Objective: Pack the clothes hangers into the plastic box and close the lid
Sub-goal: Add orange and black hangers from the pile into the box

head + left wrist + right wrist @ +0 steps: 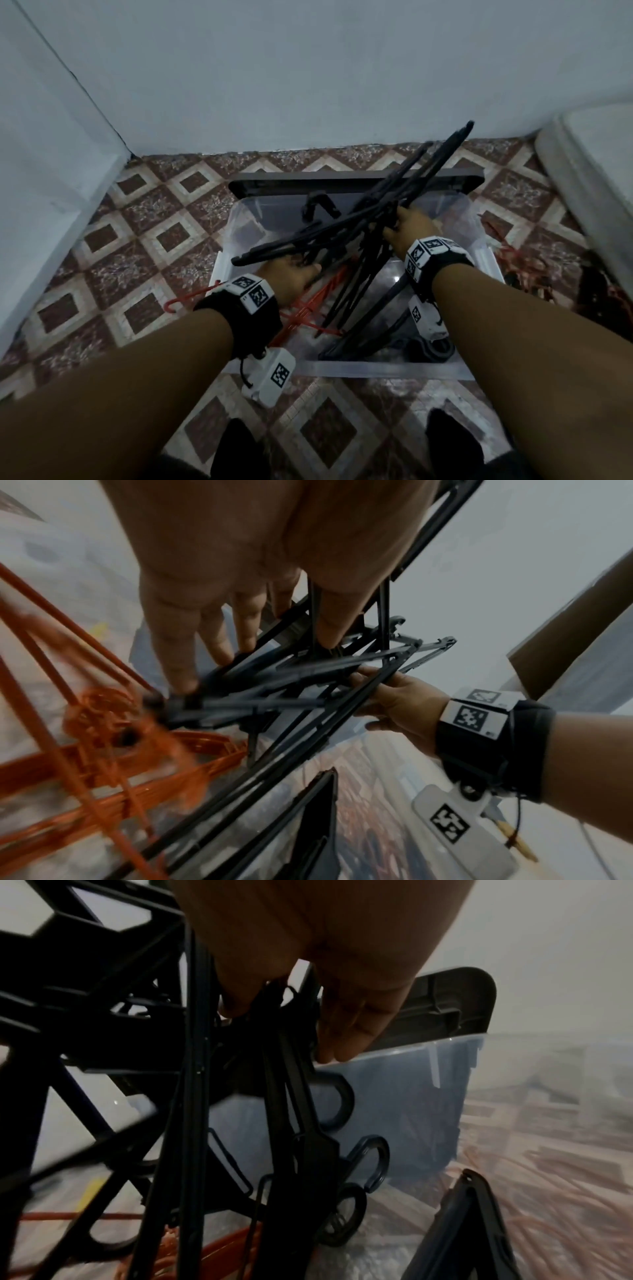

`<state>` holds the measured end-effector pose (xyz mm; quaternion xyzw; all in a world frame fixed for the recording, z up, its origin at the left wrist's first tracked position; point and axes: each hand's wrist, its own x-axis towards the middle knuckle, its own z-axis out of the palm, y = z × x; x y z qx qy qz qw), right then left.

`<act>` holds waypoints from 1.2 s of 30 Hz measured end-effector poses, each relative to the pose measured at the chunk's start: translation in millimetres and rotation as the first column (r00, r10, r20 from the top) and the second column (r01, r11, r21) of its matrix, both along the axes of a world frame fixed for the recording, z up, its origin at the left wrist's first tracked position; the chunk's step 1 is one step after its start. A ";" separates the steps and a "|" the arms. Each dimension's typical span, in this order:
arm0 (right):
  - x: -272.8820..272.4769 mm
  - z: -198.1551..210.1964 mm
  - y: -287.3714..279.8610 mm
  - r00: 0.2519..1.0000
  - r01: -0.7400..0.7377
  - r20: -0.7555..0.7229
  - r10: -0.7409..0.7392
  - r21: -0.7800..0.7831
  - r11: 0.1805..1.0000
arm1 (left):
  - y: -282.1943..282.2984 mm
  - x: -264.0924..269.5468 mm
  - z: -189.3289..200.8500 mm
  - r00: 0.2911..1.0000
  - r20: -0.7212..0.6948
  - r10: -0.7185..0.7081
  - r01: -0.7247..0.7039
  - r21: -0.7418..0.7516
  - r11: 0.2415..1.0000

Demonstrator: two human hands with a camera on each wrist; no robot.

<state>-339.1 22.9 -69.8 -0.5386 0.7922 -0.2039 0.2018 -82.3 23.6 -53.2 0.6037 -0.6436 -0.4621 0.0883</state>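
While your right hand [409, 224] clenches the black hangers [359, 222] near their middle, the thin, tangled bundle slants over the clear plastic box [359, 370] — far end up toward the wall. Your left hand [291, 277] grasps the lower end; orange hangers [308, 305] lie beneath, inside the box.

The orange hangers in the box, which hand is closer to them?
Left. The left hand is right above the orange hangers; the right hand is farther back, gripping the black hangers.
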 end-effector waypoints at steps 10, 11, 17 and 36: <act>6.8 5.3 -3.0 0.955 0.057 0.278 -0.103 0.167 0.984 | -14.8 37.2 0.9 0.911 0.297 -0.286 0.260 0.125 0.957; 7.4 9.4 -3.2 0.951 0.054 0.292 -0.103 0.172 0.984 | -15.3 40.8 3.5 0.870 0.367 -0.329 0.292 0.152 0.944; 9.7 37.0 6.4 0.971 0.039 0.224 -0.082 0.189 0.981 | -20.6 57.5 25.6 0.726 0.569 -0.385 0.305 0.235 0.923; 68.1 150.9 76.3 0.914 0.020 0.366 0.174 -0.470 0.883 | 2.7 -25.0 45.2 0.860 0.349 -0.373 0.495 -0.384 0.780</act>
